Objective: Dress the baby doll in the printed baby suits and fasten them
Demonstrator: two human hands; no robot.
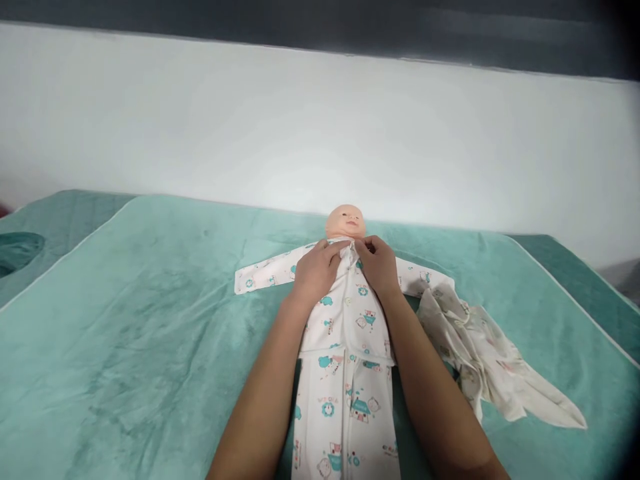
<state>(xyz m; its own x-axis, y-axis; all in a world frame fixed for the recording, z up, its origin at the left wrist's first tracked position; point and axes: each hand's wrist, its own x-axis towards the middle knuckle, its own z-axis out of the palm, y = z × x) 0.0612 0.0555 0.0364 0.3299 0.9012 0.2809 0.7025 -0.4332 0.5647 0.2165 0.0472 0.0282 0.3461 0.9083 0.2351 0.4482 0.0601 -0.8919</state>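
Note:
A baby doll lies on its back, dressed in a white printed baby shirt and matching printed trousers. At the shirt's neckline, my left hand pinches the front edge from the left side. Opposite it, my right hand grips the same edge, thumb and fingers bent together. A small bunched bit of cloth shows between my fingertips; any fastener there is too small to make out. Both sleeves stretch out sideways, and the doll's hands are not visible.
A crumpled off-white printed garment lies right of the doll, touching the end of a sleeve. Beneath everything is a green plush sheet. A white wall rises behind the doll's head. Some darker green fabric is at the far left.

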